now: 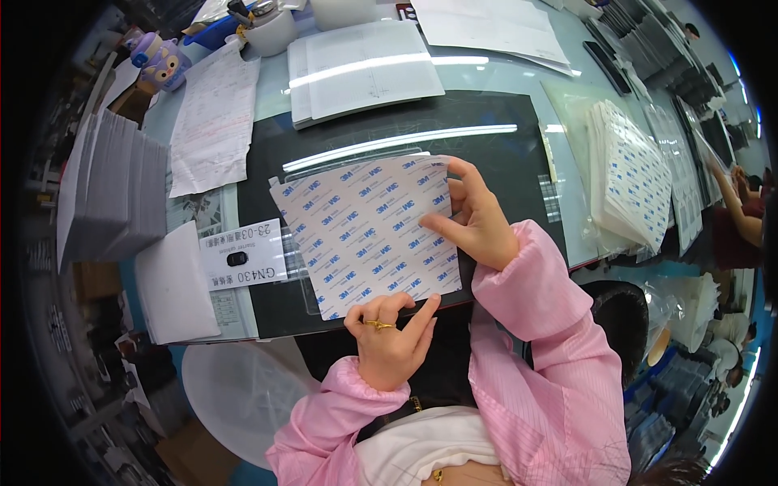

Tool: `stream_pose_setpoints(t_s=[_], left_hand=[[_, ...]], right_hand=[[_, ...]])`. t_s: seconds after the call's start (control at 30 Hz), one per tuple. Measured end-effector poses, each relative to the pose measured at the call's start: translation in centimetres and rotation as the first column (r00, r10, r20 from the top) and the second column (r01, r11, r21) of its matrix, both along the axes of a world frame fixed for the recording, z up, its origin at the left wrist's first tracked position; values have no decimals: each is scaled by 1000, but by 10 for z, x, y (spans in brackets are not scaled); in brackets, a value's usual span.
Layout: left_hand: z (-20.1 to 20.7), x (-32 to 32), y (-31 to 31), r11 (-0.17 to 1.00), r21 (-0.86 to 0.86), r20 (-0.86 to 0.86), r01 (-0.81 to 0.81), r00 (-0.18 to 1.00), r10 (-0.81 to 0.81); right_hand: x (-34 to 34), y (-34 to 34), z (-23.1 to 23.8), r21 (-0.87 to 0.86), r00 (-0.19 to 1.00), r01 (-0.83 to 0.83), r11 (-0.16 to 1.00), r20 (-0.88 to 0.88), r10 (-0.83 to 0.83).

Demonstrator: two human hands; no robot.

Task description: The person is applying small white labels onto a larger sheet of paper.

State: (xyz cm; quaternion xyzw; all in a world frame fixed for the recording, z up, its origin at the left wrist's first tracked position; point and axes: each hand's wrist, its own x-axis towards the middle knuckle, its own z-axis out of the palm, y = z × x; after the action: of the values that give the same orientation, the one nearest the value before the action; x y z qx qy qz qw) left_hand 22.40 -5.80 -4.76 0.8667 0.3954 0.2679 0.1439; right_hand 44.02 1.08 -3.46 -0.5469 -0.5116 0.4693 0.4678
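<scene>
A square white adhesive sheet (369, 235) with a repeated blue print lies slightly turned before me, over a black mat (506, 162). Its far right corner is pinched in my right hand (478, 215), thumb on top and the other fingers behind the edge. My left hand (389, 340), with a gold ring, has its bent fingers at the sheet's near edge, index finger by the near right corner. A transparent plate (312, 298) shows past the sheet's left and far edges; the rest of it is covered.
A white label card (247, 253) with a small black piece sits left. Stacked grey sheets (121, 186) stand beyond it. White sheets (365, 69) are piled at the far side. More blue-printed sheets (628, 174) lie right. A purple cup (162, 63) stands far left.
</scene>
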Motion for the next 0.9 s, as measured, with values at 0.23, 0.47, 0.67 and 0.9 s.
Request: stream_pose_setpoints(t_s=[0.23, 0.47, 0.67, 0.9], left_hand=[[7, -12, 8, 997, -49, 105, 54, 993, -49], [32, -127, 113, 940, 179, -234, -290, 916, 327], [25, -182, 69, 988, -148, -324, -40, 946, -10], [5, -202, 30, 973, 229, -184, -32, 980, 75]], right_hand=[[2, -5, -7, 74, 996, -14, 997, -90, 21], [-2, -5, -7, 51, 997, -13, 999, -79, 17], [-1, -2, -6, 64, 998, 16, 998, -61, -12], [2, -1, -8, 73, 999, 13, 997, -49, -9]])
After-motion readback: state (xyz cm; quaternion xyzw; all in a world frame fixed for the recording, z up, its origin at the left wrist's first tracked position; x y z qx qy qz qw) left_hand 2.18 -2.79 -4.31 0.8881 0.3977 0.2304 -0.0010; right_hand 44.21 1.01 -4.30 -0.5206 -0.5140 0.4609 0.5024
